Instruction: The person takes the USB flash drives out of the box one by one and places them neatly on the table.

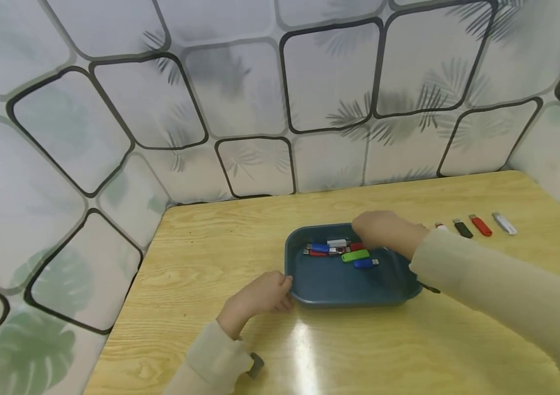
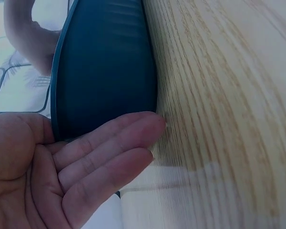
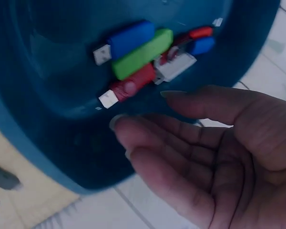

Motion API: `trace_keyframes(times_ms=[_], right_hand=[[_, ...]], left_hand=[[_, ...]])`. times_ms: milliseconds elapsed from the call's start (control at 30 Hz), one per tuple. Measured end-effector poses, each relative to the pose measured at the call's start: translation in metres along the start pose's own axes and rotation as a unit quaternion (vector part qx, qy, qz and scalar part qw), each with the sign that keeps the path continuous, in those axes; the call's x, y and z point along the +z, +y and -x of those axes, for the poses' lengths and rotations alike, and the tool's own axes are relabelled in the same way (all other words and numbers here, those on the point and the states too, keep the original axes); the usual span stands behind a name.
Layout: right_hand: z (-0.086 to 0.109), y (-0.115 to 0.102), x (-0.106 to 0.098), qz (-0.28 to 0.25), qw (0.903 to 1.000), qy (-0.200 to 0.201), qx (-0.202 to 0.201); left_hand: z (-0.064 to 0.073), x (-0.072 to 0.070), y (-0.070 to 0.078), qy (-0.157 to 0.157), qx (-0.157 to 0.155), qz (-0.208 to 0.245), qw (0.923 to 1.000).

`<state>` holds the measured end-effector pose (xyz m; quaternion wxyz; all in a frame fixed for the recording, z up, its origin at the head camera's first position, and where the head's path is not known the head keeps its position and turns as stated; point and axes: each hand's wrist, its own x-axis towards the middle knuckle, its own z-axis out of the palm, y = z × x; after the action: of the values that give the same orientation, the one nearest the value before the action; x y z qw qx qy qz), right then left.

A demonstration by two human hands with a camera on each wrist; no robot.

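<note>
A dark blue tray [image 1: 334, 288] stands on the table with several USB sticks lying at its far side. Among them are a green USB stick [image 3: 142, 55], a blue USB stick [image 3: 131, 39], a red USB stick [image 3: 133, 84] and a white USB stick [image 3: 176, 67]. My left hand [image 1: 262, 293] holds the tray's left front corner, its fingers along the outer wall and the thumb over the rim. Over the tray's far right part, my right hand [image 1: 384, 230] has thumb and fingers apart with nothing between them, close to the red stick.
Right of the tray, a black USB stick [image 1: 463, 228], another red USB stick [image 1: 480, 225] and a silver-white USB stick [image 1: 504, 224] lie in a row on the wooden table [image 1: 211, 247]. One more is partly hidden by the right sleeve [image 1: 482, 280]. A patterned wall covering [image 1: 250, 115] rises behind.
</note>
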<state>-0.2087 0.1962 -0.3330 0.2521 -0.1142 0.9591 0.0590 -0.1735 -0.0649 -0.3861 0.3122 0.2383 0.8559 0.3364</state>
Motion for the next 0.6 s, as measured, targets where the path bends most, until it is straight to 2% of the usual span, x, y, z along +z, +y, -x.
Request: trace_keyframes(times_ms=[100,233,400,600], right_hand=[[-0.007,-0.003,0.003,-0.001,0.9997,-0.022,0.008],[-0.015,-0.011,0.007,0.005,0.9988,-0.047,-0.011],[-0.02,-0.02,0.01,0.015,0.998,-0.054,-0.029],[-0.021,-0.026,0.018,0.021,0.998,-0.046,-0.037]], left_hand=[[0.0,0.0,0.001,0.0,-0.001,0.0,1.0],[0.0,-0.001,0.001,0.0,-0.001,0.0,1.0],[-0.001,-0.001,-0.002,0.004,-0.002,0.002,1.0],[-0.002,0.0,-0.005,0.0,-0.003,0.014,0.9999]])
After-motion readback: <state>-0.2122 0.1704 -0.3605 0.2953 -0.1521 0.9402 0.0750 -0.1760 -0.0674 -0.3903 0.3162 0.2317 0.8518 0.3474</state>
